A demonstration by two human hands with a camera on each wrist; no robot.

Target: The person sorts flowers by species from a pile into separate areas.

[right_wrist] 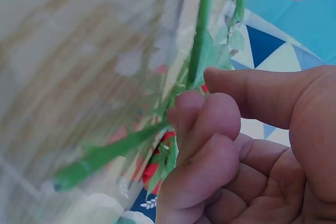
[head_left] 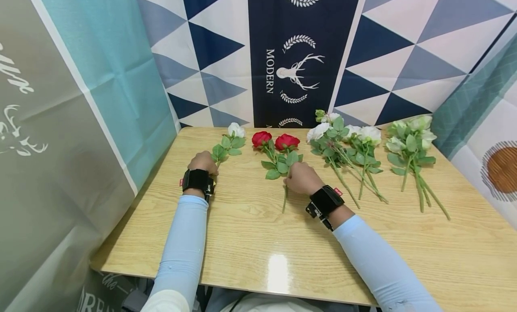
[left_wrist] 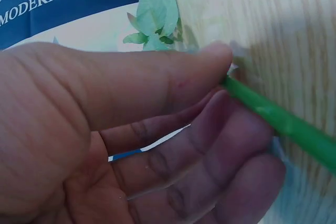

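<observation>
At the left of the table, my left hand (head_left: 203, 163) pinches the stem of a white rose (head_left: 236, 130) whose bloom points to the back edge. In the left wrist view, its green stem (left_wrist: 286, 121) comes out from between thumb and fingertips. Two red roses (head_left: 261, 138) lie side by side near the middle, leaves overlapping. My right hand (head_left: 304, 179) grips a red rose stem low down, just below the leaves. The right wrist view shows one stem (right_wrist: 202, 30) at the thumb and fingertips, and a cut stem end (right_wrist: 79, 174) pointing away from the fingers.
White roses (head_left: 369, 134) with long stems lie in a loose group right of my right hand. Another bunch of pale flowers (head_left: 412, 141) lies farther right. The wooden table (head_left: 242, 240) backs onto a patterned cloth (head_left: 226, 47), and a grey and blue curtain (head_left: 113, 78) hangs at left.
</observation>
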